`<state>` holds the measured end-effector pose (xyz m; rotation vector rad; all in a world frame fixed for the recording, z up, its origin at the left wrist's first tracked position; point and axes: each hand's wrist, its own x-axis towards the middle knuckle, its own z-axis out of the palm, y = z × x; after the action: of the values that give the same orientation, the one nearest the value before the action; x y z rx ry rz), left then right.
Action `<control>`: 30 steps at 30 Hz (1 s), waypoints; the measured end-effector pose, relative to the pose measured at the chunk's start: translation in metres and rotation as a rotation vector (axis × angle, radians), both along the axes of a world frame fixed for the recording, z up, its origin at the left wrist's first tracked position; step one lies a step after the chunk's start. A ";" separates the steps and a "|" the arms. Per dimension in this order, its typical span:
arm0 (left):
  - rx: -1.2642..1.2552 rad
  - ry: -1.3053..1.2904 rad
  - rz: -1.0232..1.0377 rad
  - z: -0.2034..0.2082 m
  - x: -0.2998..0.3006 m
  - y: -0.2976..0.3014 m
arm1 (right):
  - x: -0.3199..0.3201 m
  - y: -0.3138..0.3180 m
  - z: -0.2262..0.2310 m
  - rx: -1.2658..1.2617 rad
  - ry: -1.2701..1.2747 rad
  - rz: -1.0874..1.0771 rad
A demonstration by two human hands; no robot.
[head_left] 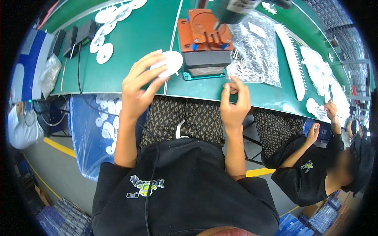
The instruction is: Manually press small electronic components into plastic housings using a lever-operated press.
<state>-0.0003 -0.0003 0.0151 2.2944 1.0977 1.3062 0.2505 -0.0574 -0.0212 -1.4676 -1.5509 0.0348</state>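
Note:
My left hand [141, 80] is closed on a white plastic disc [172, 64], gripping it between thumb and fingers above the table's front edge. A thin pin sticks out below the disc. My right hand [236, 100] is at the table edge, thumb and fingers curled toward each other; anything between their tips is too small to make out. Just beyond it, a clear plastic bag [262, 51] spills a heap of small metal pins [246, 71]. Between my hands and farther back stands an orange metal fixture [205, 29] on a dark block [206, 59].
A dark power tool [236, 11] hangs over the fixture. White discs [105, 53] lie at the far left, beside black boxes [84, 33]. A white strip with a row of pins [290, 61] lies at right. A co-worker [315, 169] sits at right. A blue lined bin [88, 137] holds more discs.

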 end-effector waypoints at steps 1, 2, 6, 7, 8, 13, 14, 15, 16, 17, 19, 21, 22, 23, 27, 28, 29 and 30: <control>0.037 -0.074 -0.002 0.003 0.003 0.000 | -0.003 0.002 -0.005 0.041 0.033 0.001; 0.058 -0.062 -0.035 0.009 0.008 -0.001 | -0.005 0.003 -0.007 0.085 -0.039 0.000; 0.195 -0.002 -0.113 0.039 0.041 0.019 | -0.010 0.007 -0.009 0.163 -0.159 -0.035; 0.204 -0.003 -0.116 0.041 0.047 0.026 | -0.010 0.007 -0.008 0.176 -0.172 -0.035; 0.243 0.017 -0.141 0.044 0.052 0.033 | -0.010 0.007 -0.010 0.189 -0.181 -0.028; 0.334 -0.020 -0.196 0.048 0.062 0.031 | -0.004 -0.004 -0.012 0.224 -0.187 -0.008; 0.353 -0.037 -0.173 0.049 0.062 0.027 | -0.005 -0.003 -0.013 0.225 -0.181 -0.003; 0.360 -0.034 -0.184 0.049 0.062 0.027 | -0.006 -0.004 -0.014 0.224 -0.175 0.005; 0.392 0.038 -0.146 0.047 0.060 0.028 | -0.007 -0.005 -0.015 0.211 -0.177 -0.002; 0.428 0.111 -0.101 0.047 0.058 0.030 | -0.007 -0.004 -0.014 0.221 -0.173 -0.006; 0.425 0.184 -0.084 0.043 0.057 0.043 | -0.010 -0.002 -0.015 0.232 -0.177 -0.014; 0.349 0.255 0.021 0.041 0.063 0.055 | -0.009 0.000 -0.014 0.226 -0.191 -0.022; 0.337 0.289 0.008 0.040 0.058 0.063 | -0.010 0.003 -0.013 0.213 -0.203 -0.026; 0.340 0.284 0.006 0.041 0.059 0.063 | -0.009 0.004 -0.014 0.215 -0.208 -0.030; 0.233 0.138 -0.038 0.046 0.071 0.064 | -0.004 0.013 -0.001 0.229 -0.140 0.018; 0.207 0.150 -0.050 0.052 0.070 0.066 | -0.003 0.014 0.010 0.217 -0.074 0.060; 0.210 0.160 -0.058 0.060 0.073 0.071 | -0.007 0.010 0.021 0.111 0.183 0.123; 0.252 0.091 -0.055 0.065 0.075 0.074 | -0.002 0.013 0.043 0.216 0.168 0.203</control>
<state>0.0745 0.0734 0.0805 2.5682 0.9353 1.4013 0.2482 -0.0445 0.0217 -1.1076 -1.5106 0.1042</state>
